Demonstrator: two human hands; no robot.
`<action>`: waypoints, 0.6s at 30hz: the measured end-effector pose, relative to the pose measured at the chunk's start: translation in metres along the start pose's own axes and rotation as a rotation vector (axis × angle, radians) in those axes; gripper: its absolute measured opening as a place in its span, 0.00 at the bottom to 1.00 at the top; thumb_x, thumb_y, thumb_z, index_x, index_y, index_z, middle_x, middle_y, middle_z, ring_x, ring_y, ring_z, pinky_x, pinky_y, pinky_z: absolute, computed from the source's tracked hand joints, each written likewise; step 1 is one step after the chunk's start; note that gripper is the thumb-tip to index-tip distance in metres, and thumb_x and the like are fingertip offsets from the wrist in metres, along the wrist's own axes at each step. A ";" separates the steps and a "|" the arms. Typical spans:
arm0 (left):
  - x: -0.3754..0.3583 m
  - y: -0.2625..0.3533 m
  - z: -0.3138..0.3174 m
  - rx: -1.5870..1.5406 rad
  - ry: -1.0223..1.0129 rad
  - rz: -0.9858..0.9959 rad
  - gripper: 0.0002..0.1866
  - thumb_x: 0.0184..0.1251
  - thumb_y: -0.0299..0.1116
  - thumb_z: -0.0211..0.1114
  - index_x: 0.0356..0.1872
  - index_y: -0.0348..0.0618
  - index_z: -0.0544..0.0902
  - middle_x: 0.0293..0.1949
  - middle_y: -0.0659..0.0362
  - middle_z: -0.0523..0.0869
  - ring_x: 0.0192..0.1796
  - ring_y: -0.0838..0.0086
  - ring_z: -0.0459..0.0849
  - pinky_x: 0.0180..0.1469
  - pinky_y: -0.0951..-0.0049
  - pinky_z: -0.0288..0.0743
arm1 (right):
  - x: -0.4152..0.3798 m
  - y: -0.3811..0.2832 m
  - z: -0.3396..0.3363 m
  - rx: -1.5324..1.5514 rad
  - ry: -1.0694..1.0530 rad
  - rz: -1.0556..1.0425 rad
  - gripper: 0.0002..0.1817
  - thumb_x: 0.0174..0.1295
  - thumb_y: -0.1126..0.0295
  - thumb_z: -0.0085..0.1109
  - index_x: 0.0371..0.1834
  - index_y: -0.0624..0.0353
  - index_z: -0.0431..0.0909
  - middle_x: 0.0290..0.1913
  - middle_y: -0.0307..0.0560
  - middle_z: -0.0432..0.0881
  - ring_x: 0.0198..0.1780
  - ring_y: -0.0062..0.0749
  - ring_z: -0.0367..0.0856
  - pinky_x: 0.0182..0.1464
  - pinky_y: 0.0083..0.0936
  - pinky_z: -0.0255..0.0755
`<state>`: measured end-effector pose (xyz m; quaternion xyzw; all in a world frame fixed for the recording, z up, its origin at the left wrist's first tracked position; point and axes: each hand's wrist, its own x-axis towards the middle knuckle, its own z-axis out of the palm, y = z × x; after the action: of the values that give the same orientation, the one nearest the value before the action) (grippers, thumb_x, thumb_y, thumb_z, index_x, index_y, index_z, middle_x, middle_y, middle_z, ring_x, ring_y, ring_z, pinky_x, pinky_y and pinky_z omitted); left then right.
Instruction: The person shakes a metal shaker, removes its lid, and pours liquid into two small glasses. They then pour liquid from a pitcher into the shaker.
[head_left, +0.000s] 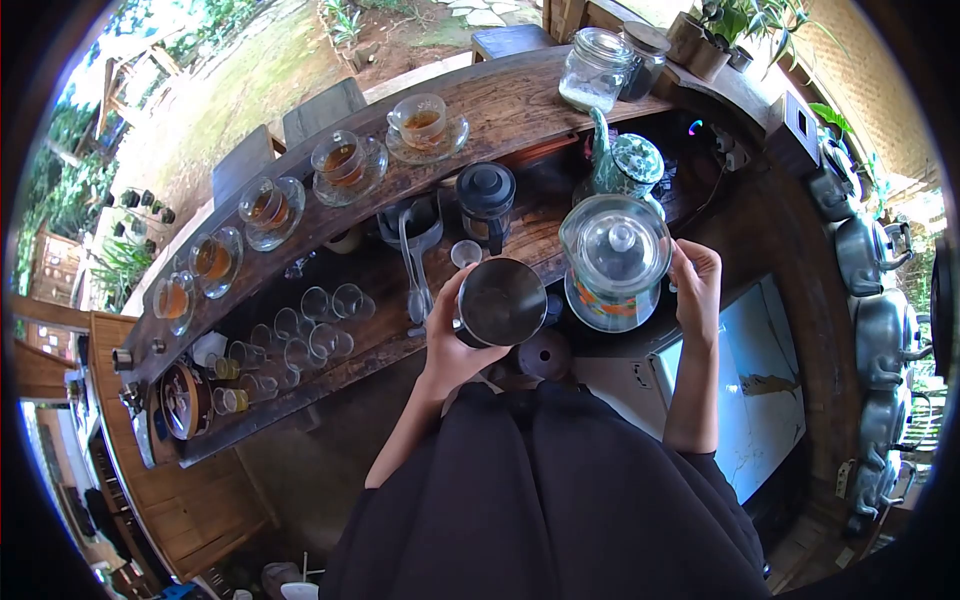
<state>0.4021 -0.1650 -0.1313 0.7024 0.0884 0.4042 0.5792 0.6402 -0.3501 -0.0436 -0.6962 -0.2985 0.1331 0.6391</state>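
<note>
My left hand (452,328) is wrapped round a metal cup (504,303), whose dark, wide mouth faces up at me. To its right, my right hand (697,272) grips the handle of a lidded glass teapot (592,243). Under the teapot shows a plate (600,322) with an orange and green pattern, partly covered. Just beyond the metal cup stand a small glass (465,254) and a French press (486,187) with a black lid. A speckled green enamel teapot (636,163) is behind the glass one, its spout pointing away from me.
Several glass cups of tea on saucers (427,150) line the raised wooden counter (510,97). Empty glasses (316,304) crowd the lower shelf at left. A glass jar (597,68) stands at the far end. Metal kettles (880,340) line the right side, near a white-topped surface (765,370).
</note>
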 end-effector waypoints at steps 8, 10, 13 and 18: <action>0.004 0.002 -0.004 0.214 -0.030 -0.044 0.49 0.35 0.23 0.77 0.68 0.42 0.69 0.61 0.51 0.76 0.63 0.59 0.75 0.63 0.63 0.71 | -0.011 -0.042 0.007 -0.253 -0.127 0.015 0.22 0.61 0.65 0.65 0.14 0.64 0.69 0.15 0.28 0.63 0.24 0.10 0.58 0.25 0.19 0.52; 0.007 0.008 -0.002 0.256 -0.042 -0.007 0.49 0.34 0.24 0.77 0.68 0.43 0.69 0.61 0.51 0.76 0.63 0.57 0.74 0.64 0.62 0.69 | -0.012 -0.040 0.009 -0.318 -0.156 -0.009 0.23 0.59 0.66 0.66 0.13 0.65 0.66 0.13 0.32 0.58 0.21 0.12 0.54 0.22 0.22 0.49; 0.007 0.009 -0.005 0.288 -0.072 0.031 0.49 0.34 0.24 0.77 0.68 0.43 0.69 0.61 0.51 0.75 0.63 0.56 0.73 0.65 0.61 0.67 | -0.013 -0.049 0.009 -0.429 -0.186 -0.037 0.24 0.58 0.66 0.67 0.13 0.65 0.63 0.13 0.35 0.55 0.21 0.14 0.52 0.22 0.23 0.48; 0.004 0.007 -0.007 0.324 -0.081 0.045 0.50 0.33 0.25 0.77 0.69 0.44 0.69 0.60 0.50 0.75 0.63 0.56 0.72 0.65 0.61 0.67 | -0.014 -0.060 0.012 -0.468 -0.226 -0.076 0.24 0.56 0.68 0.68 0.13 0.65 0.62 0.13 0.36 0.53 0.21 0.16 0.50 0.21 0.25 0.47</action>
<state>0.3977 -0.1599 -0.1236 0.8040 0.1132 0.3691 0.4523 0.6079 -0.3484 0.0097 -0.7942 -0.4166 0.1132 0.4277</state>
